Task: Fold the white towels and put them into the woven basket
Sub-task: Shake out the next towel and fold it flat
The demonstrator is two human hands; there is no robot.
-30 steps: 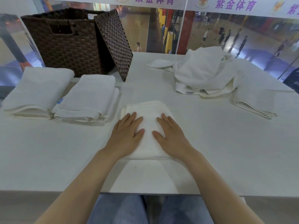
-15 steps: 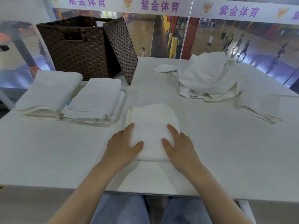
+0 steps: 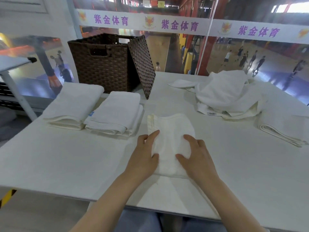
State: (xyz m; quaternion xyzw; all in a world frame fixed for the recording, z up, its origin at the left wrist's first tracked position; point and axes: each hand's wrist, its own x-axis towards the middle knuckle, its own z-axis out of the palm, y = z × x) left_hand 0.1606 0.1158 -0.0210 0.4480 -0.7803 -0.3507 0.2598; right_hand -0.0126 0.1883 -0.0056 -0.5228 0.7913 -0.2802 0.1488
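A small folded white towel (image 3: 168, 131) lies on the white table (image 3: 70, 164) in front of me. My left hand (image 3: 145, 156) grips its left side, thumb and forefinger on top. My right hand (image 3: 195, 156) grips its right side with the thumb on top, and the towel is pinched narrower between them. The brown woven basket (image 3: 102, 64) stands open at the back left, its lid (image 3: 142, 66) leaning against its right side. Two folded towels (image 3: 73, 101) (image 3: 120, 108) lie side by side in front of the basket.
A heap of unfolded white towels (image 3: 227, 92) sits at the back right. Another folded towel (image 3: 280, 129) lies at the right edge. A glass wall runs behind the table, and a second table's corner (image 3: 15, 62) shows at the far left.
Both hands slid from flat on top of the towel out to its sides and now squeeze it. The camera has tilted up and shows more of the basket.
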